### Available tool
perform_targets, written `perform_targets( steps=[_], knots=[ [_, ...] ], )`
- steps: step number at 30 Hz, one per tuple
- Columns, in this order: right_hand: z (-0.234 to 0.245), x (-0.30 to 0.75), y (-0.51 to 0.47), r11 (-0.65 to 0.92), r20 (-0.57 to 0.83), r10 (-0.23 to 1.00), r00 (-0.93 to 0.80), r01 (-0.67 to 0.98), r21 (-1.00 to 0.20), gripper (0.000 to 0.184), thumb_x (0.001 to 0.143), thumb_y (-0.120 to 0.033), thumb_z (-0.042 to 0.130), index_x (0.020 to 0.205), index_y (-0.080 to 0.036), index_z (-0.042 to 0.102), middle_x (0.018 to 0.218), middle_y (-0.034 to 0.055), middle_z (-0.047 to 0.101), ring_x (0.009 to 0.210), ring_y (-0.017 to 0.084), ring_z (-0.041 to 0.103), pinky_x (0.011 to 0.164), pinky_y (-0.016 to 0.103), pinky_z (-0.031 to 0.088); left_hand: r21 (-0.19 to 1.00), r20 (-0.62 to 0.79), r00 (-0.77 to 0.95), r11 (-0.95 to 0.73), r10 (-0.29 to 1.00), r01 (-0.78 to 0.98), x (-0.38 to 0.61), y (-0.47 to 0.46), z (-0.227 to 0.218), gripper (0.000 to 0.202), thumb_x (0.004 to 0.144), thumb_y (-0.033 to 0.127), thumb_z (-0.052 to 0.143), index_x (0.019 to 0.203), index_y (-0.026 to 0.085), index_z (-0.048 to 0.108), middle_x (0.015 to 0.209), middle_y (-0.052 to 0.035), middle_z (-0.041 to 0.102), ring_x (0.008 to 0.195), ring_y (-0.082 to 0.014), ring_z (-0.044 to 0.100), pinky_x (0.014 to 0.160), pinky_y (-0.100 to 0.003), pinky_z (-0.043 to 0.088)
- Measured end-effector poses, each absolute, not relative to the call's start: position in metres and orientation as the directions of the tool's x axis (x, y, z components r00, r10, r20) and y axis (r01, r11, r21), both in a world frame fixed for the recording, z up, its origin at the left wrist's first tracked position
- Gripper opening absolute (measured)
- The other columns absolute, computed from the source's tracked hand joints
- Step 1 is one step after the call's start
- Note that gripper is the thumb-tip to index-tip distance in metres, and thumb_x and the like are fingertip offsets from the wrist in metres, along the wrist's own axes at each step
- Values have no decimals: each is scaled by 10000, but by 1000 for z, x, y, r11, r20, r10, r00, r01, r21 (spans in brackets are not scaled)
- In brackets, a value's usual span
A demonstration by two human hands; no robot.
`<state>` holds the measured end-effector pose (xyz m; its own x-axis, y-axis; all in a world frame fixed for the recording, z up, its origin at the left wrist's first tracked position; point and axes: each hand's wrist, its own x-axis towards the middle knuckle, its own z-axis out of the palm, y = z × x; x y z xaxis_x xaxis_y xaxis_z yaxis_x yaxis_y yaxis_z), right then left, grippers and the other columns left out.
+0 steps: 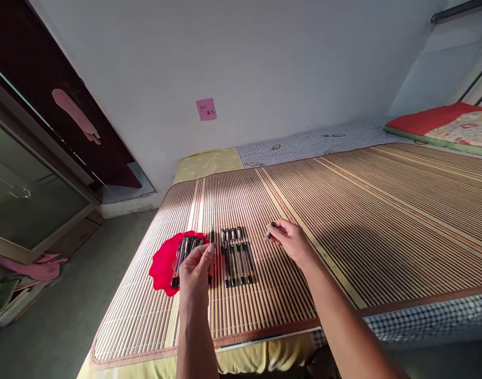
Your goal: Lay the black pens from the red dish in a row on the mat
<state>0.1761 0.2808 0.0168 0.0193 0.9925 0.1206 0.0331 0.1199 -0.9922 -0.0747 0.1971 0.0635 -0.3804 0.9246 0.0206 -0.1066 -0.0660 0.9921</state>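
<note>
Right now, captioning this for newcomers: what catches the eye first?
The bright red plate of black pens stands out at the near left of the mat. Beside it a row of pens lies between the left hand, gripping one pen, and the right hand, pinching a small dark piece. A pink note marks the wall.

**Head view, sole camera.** Worn on the person's head. Looks forward and down from the near edge of the bed [241,358], along the woven mat [383,210] to the white wall [264,63].

- **Range:** close. Both forearms enter from the bottom edge, with the left hand [196,273] and right hand [290,242] near centre.
- **Lens:** probably wide, since lines bend toward the borders.
- **Left margin:** floor [87,295] and a glass-fronted cabinet [28,195].
</note>
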Motion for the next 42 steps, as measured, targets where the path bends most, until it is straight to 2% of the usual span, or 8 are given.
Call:
perform_targets(
  steps=[6, 11, 16, 20, 25, 27, 31, 42],
  knots=[
    [26, 148, 321, 108, 38, 988, -152, 481, -870, 374, 920, -476, 639, 678, -198, 574, 651, -13, 605, 559, 123, 526, 525, 237, 379, 978, -38, -321, -31, 946, -207, -71, 200, 69, 494, 622, 554, 940, 864, 140, 819, 589, 41, 563, 503, -59, 429, 485, -176, 369],
    [25, 129, 348, 95, -13, 983, -184, 569, -817, 330, 906, -235, 653, 609, -193, 515, 609, -31, 563, 524, 104, 484, 533, 231, 392, 966, -90, -301, 10, 949, -257, -70, 198, 69, 518, 591, 569, 949, 853, 143, 811, 554, 59, 532, 482, -60, 429, 476, -177, 370],
    [16, 119, 358, 107, -44, 976, -214, 647, -755, 301, 926, -201, 632, 628, -166, 605, 678, 15, 657, 583, 125, 553, 598, 255, 464, 968, -50, -326, -34, 944, -247, -68, 199, 67, 457, 642, 539, 930, 855, 149, 821, 607, 34, 575, 529, -64, 466, 514, -171, 386],
    [14, 122, 357, 131, -48, 973, -228, 706, -696, 185, 938, -145, 590, 941, -120, 774, 924, 89, 760, 777, 178, 663, 708, 285, 505, 970, -46, -324, -35, 945, -239, -67, 199, 68, 435, 643, 526, 930, 833, 149, 822, 659, 8, 610, 558, -69, 479, 525, -172, 390],
    [22, 134, 354, 174, -125, 939, -321, 756, -631, 695, 808, -22, 667, 1484, -164, 593, 1413, 166, 648, 934, 197, 711, 763, 277, 521, 965, -70, -320, -17, 945, -262, -65, 198, 71, 461, 625, 535, 938, 835, 145, 814, 611, 29, 562, 525, -65, 433, 502, -176, 366],
    [24, 135, 355, 208, -151, 918, -367, 769, -604, 809, 762, -25, 725, 1530, -202, 547, 1480, 161, 594, 1009, 206, 706, 805, 271, 522, 966, -78, -311, -5, 947, -258, -64, 198, 71, 461, 631, 541, 933, 822, 142, 804, 586, 42, 532, 507, -62, 415, 490, -176, 353],
    [28, 131, 359, 254, -187, 893, -409, 801, -543, 817, 712, -62, 807, 1481, -246, 604, 1467, 137, 597, 1140, 257, 680, 898, 304, 513, 968, -86, -297, 10, 951, -249, -66, 198, 68, 474, 631, 551, 933, 812, 137, 790, 604, 32, 542, 523, -67, 438, 500, -171, 358],
    [31, 121, 367, 309, -161, 884, -438, 808, -502, 590, 671, -166, 889, 1241, -232, 750, 1254, 93, 685, 1048, 254, 672, 796, 297, 508, 976, -61, -289, -4, 955, -219, -66, 202, 60, 452, 667, 555, 917, 821, 152, 782, 604, 39, 521, 523, -67, 386, 489, -177, 280]
  ],
)
